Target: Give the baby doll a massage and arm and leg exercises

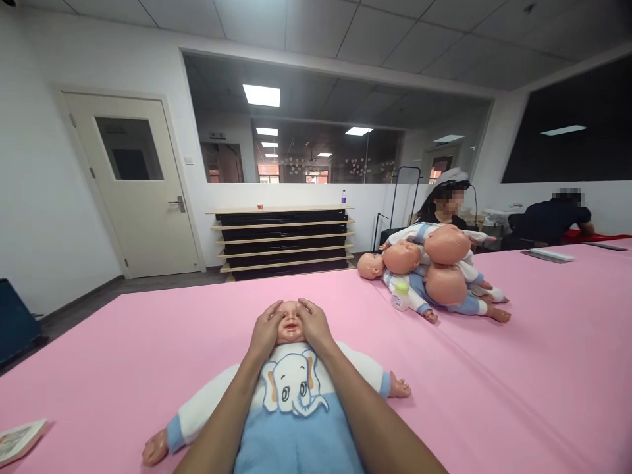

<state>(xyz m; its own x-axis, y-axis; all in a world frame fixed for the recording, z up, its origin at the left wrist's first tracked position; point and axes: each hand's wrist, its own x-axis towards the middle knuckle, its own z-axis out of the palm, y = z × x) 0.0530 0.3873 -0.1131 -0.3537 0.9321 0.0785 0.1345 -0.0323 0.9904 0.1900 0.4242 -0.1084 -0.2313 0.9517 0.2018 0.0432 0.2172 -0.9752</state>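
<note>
Baby doll (291,395) is lying flat on its back on the pink table (543,368), right in front of you, head pointing away and feet off the bottom edge of the view. It's in a blue and white outfit with a cartoon elephant on the chest, arms spread out to both sides.

Your left hand (265,331) is cupped against the left side of the doll's face, fingers curved up over the cheek and temple. Your right hand (314,324) does the same on the other side, so the head sits squarely between your two palms. Both hands are half curled, pressed on the head rather than wrapped tight around it, and your fingertips nearly meet over the forehead. Only the nose and mouth show between them. Both forearms run up over the doll's chest, one on each side of the elephant.

Further back on the right there's a pile of dolls (434,273) in the same kind of outfit, stacked on each other, with a small feeding bottle (400,296) standing just beside it. Well apart from your hands. A booklet (20,440) lies at the table's near left corner. Two other people sit past the far end of the table, and a low shelf unit (284,240) stands against the back wall next to a white door (135,184).
</note>
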